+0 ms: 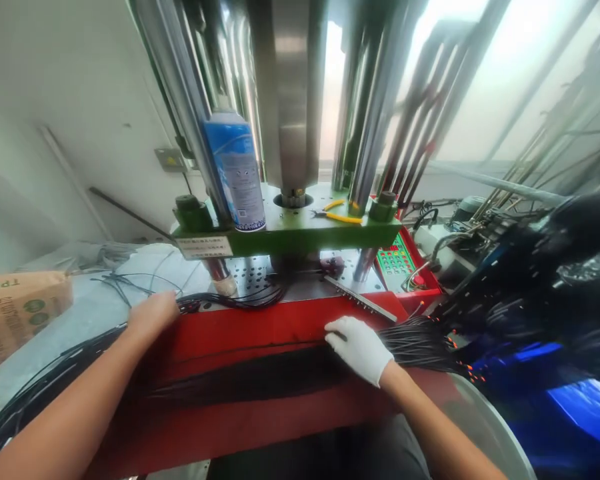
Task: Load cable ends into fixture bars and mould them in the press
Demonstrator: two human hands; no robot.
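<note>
My bare left hand point(153, 315) is closed around a bundle of black cables point(247, 297) at the left side of the press. These cables run right, toward the space under the green plate. My right hand point(357, 345), in a white glove, is over the thick bundle of black cables point(275, 373) on the red table point(230, 327). Its fingers are drawn together at a thin black cable; the exact grip is partly hidden. To its right the bundle fans out into cable ends with orange tips point(473, 373).
A blue spray can point(237, 173) and yellow-handled cutters point(343, 217) sit on the green press plate point(290, 240). A metal strip with pins point(363, 300) lies before the press. A control panel point(397, 260) stands right; a brown paper sack point(25, 313) is left.
</note>
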